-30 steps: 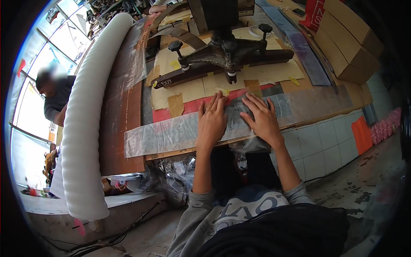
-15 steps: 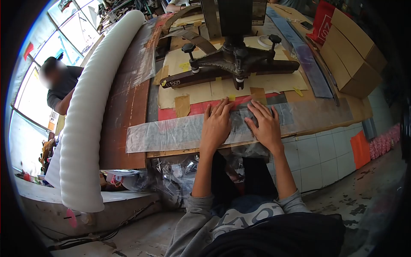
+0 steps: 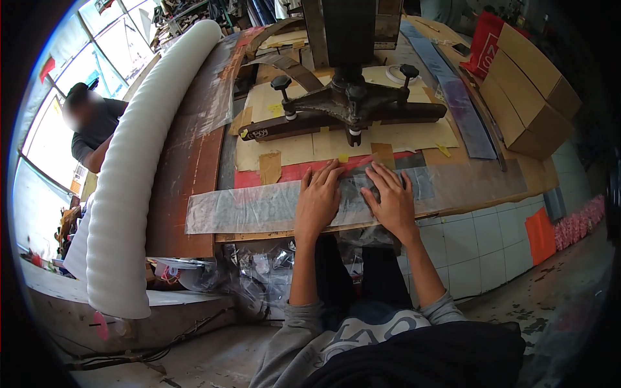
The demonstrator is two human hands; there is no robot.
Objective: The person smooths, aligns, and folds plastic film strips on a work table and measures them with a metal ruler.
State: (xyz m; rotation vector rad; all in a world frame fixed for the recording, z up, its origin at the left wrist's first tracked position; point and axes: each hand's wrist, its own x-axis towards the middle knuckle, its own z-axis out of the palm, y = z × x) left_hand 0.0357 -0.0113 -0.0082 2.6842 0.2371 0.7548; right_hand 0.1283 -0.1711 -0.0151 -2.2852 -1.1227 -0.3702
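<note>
Both hands are palm-down here; the left hand [image 3: 318, 199] lies flat with its fingers loosely spread, and the right hand [image 3: 392, 202] does much the same just beside it, the two apart with a small gap; neither is curled around anything, they just rest on the see-through plastic strip [image 3: 242, 208], which runs out past both of them to either side along the near edge of the table.

Right past the fingertips there's a band of red material [image 3: 291, 174]; a brown tape patch [image 3: 383, 153] sits just beyond the right hand's fingers and a bit of yellow tape [image 3: 343, 158] just off the left's; further out are cream sheets [image 3: 297, 149] with a dark metal fixture [image 3: 352, 103] above them; well off to the left of the hands stands a long white foam roll [image 3: 129, 187], and far to the right, a cardboard box [image 3: 517, 100].
</note>
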